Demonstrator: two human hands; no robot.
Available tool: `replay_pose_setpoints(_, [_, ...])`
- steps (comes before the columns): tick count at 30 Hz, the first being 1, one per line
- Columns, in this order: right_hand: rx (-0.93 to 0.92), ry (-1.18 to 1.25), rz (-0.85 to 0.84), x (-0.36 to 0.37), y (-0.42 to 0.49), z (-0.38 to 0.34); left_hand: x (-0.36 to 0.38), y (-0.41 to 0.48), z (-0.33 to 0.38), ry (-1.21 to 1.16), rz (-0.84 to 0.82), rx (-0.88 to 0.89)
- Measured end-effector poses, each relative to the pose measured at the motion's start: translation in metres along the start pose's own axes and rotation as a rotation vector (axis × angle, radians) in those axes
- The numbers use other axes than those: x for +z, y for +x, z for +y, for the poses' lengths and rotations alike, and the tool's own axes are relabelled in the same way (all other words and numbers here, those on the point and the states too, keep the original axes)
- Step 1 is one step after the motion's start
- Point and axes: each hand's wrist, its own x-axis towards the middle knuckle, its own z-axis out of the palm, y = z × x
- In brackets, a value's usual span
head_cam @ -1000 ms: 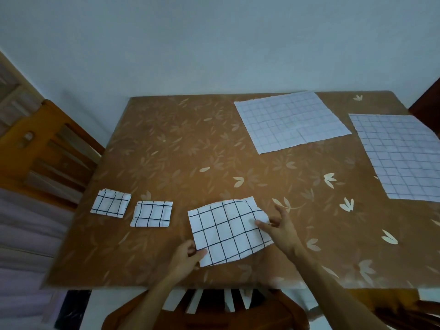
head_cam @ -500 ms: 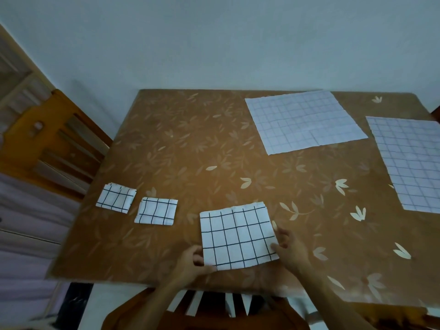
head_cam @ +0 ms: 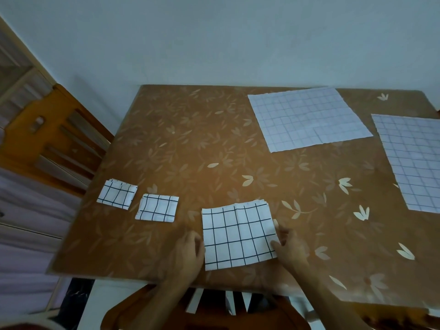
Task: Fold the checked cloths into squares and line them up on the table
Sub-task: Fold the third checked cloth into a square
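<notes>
The far-right unfolded cloth (head_cam: 414, 163) runs off the frame's edge; the left hand (head_cam: 188, 251) (blurred at the half-folded cloth (head_cam: 238, 234)) hides its fingertips, grip or mere touch unclear.

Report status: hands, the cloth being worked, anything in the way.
Left hand against left edge of half-folded cloth, grip unclear; right hand pinches its right edge. Two folded squares lined up to its left. Two unfolded cloths far right; nothing blocking.

A half-folded cloth (head_cam: 238, 236) lies on the worktop (head_cam: 190, 151) between the hands. The left hand (head_cam: 188, 251) curls against its left edge, and the right hand (head_cam: 289, 246) pinches its right edge. Left of the left hand lie a square (head_cam: 157, 207) and a farther square (head_cam: 117, 193). Well beyond the right hand lie a flat cloth (head_cam: 307, 117) and a second flat cloth (head_cam: 414, 163).
</notes>
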Motion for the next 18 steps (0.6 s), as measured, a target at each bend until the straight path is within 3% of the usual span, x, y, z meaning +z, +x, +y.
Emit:
replay_pose_setpoints(2, [-0.041,-0.077,0.041,0.002,-0.004,0.001,0.013,0.001,0.008,0.091,0.090,0.204])
replay_pose_setpoints(6, [-0.419,-0.448,0.374,0.011,-0.004,0.002,0.046,0.009,0.028,0.237,0.034,0.415])
replay_pose_setpoints(12, [-0.782,-0.722,0.128,0.056,0.012,-0.011,0.077,0.008,0.036,0.311,-0.126,0.458])
replay_pose_setpoints(14, [-0.811,-0.790,0.002,0.069,0.013,-0.001,0.083,0.005,0.028,0.335,-0.140,0.455])
replay_pose_setpoints(18, [-0.833,-0.838,0.001,0.059,0.028,0.016,0.075,-0.002,0.012,0.329,-0.114,0.398])
